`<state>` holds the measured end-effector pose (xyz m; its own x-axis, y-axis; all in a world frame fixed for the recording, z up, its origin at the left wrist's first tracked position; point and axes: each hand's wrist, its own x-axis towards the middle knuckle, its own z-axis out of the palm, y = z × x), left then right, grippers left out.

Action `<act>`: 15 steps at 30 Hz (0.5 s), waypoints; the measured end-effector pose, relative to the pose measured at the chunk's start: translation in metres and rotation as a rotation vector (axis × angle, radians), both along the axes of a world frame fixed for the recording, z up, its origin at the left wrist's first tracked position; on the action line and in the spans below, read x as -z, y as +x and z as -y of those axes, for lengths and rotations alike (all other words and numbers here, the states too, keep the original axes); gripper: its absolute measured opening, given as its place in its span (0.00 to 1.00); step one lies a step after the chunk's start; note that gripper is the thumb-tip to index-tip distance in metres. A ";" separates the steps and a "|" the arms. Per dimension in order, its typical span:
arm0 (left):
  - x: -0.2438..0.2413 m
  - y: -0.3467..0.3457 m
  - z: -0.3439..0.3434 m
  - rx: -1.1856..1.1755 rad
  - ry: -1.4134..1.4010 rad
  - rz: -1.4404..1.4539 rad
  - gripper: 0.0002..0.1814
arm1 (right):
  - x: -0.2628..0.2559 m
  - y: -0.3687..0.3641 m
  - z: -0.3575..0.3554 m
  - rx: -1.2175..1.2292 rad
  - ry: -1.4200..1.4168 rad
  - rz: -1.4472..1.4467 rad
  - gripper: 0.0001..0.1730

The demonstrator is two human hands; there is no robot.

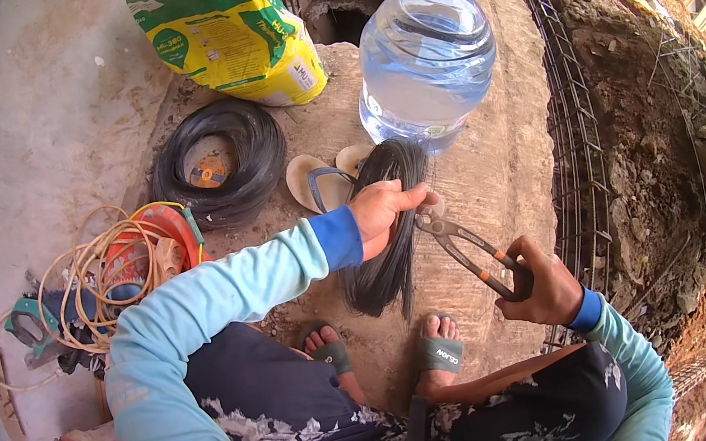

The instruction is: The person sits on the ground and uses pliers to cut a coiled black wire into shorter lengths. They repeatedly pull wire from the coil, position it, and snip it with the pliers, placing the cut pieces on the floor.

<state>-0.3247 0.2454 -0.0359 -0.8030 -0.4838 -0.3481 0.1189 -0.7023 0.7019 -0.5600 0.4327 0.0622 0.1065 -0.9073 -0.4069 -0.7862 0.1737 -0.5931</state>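
Observation:
My left hand [385, 214] grips a thick bundle of dark binding wire [381, 281] around its middle. Loose wire ends fan out below the fist, and the upper end leans towards the water bottle. With my right hand [537, 285] I hold the handles of end-cutting pincers [467, 248], black with orange bands. The handles stand somewhat apart. Their jaws [429, 219] lie right at my left fingertips beside the bundle; whether a wire sits between them is too small to tell.
A wire coil [256, 166] with an orange disc [207, 172] inside lies left of flip-flops [313, 182]. Ahead stand a yellow-green bag [245, 45] and a large water bottle [431, 58]. Tangled cord [88, 280] and a handsaw [29, 323] lie left. Right, the slab drops beside rebar [570, 140].

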 end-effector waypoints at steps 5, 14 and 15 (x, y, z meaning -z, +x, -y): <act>-0.001 0.000 0.002 0.039 0.027 -0.032 0.16 | -0.006 -0.007 -0.005 -0.215 -0.623 -0.429 0.39; -0.001 0.002 0.000 -0.017 -0.076 0.022 0.17 | 0.000 -0.002 -0.004 0.182 0.307 0.607 0.30; 0.001 -0.002 -0.001 -0.021 -0.085 0.016 0.17 | 0.013 0.004 -0.013 0.254 0.325 0.679 0.29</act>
